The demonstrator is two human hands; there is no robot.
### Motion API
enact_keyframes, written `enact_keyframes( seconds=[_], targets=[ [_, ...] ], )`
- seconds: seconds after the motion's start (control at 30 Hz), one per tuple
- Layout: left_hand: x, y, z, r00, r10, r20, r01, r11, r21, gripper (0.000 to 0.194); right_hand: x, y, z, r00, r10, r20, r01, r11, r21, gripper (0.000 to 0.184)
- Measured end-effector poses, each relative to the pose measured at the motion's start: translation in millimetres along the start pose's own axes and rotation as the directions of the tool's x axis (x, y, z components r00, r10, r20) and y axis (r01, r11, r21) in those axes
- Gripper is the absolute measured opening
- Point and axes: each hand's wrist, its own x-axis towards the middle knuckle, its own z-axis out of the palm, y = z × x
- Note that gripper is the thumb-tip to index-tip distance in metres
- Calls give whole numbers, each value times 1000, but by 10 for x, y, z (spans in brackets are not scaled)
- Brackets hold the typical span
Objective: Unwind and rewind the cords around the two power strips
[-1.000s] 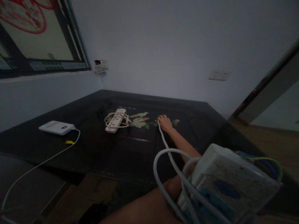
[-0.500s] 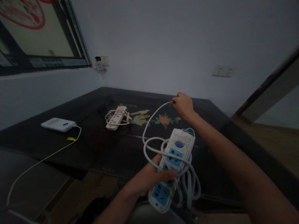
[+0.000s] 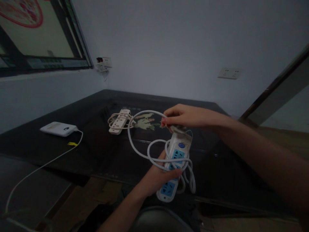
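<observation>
My left hand (image 3: 164, 175) is wrapped round a white power strip (image 3: 180, 140) with blue sockets and a blue switch, held tilted above the table's near edge. Loops of its white cord (image 3: 130, 132) cross the strip and hang at its right side. Above the strip's top end, my right hand (image 3: 177, 116) pinches the cord between thumb and fingers, and the cord arcs from there out to the left. Thin coloured wires showed at the strip's top end earlier; my right hand now partly covers that end.
A second white power strip (image 3: 117, 126), wound with its own cord, lies on the dark table (image 3: 96, 154). Further left are a white power bank (image 3: 58, 128) with a white cable (image 3: 48, 163) and a yellow scrap (image 3: 72, 144). Wall sockets (image 3: 229, 73) are behind.
My right hand has come left and down with the cord, closer to the strip's top. The cord's loop now bulges further left. The held strip has shifted slightly up and left.
</observation>
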Motion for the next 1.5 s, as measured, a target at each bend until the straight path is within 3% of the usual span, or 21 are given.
enact_keyframes(
  seconds=[0.17, 0.53, 0.7, 0.8, 1.0, 1.23, 1.33, 1.5],
  targets=[
    [6, 12, 4, 999, 29, -16, -29, 998, 48, 67, 58, 45, 160, 989, -75, 129, 72, 997, 28, 19],
    [0, 72, -5, 998, 65, 14, -66, 986, 153, 60, 52, 128, 154, 949, -146, 281, 184, 977, -112, 20],
    [-20, 17, -26, 996, 32, 83, -45, 988, 147, 73, 59, 204, 128, 870, -144, 471, 165, 986, -4, 23],
    [-21, -16, -58, 991, 11, 134, -25, 994, 104, 73, 46, 239, 134, 838, -164, 521, 135, 986, 95, 24],
    [40, -34, -119, 988, -56, 142, 44, 995, 86, 55, 32, 226, 172, 827, -158, 539, 119, 987, 107, 21],
    [-24, 28, -362, 941, -91, 325, 56, 992, 114, 84, 54, 305, 194, 832, -192, 521, 122, 979, 165, 18],
    [-106, 0, -436, 962, -107, 251, 88, 992, 88, 88, 31, 343, 198, 854, -228, 468, 161, 971, 179, 15],
    [-176, -49, -406, 989, -81, 125, 69, 993, 99, 77, 24, 330, 236, 873, -264, 409, 203, 961, 186, 10]
  ],
)
